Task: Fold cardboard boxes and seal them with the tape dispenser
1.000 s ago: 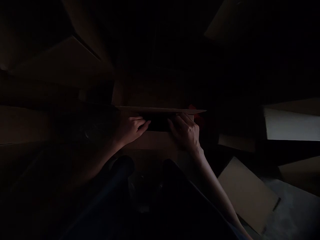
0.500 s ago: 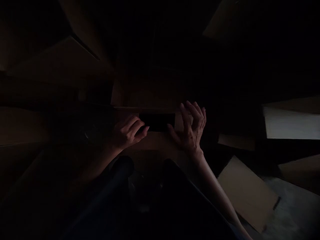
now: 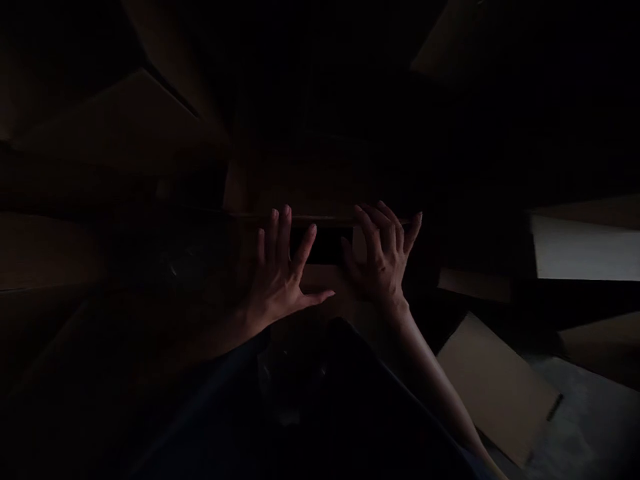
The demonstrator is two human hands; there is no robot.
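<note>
The scene is very dark. In front of my knees stands a brown cardboard box point(image 3: 325, 283) with a dark gap between its flaps. My left hand point(image 3: 283, 273) is open over the box's left side, fingers spread and thumb pointing right. Over the right side, my right hand point(image 3: 383, 257) has its fingers apart and bent towards the far edge; it appears to rest on a pale flap point(image 3: 359, 243). Neither hand visibly holds anything. How firmly the fingertips touch the cardboard is too dark to tell.
Larger cardboard pieces point(image 3: 125, 127) rise at the upper left. To the right lie a flat cardboard sheet point(image 3: 500, 387) on a grey floor point(image 3: 590, 420) and a pale box point(image 3: 585, 247). A small strip of cardboard point(image 3: 475, 285) lies nearer the box.
My left hand has opened from bent, gathered fingers to a wide spread and moved slightly right. My right hand stays nearly in place, with its little finger stretched further out.
</note>
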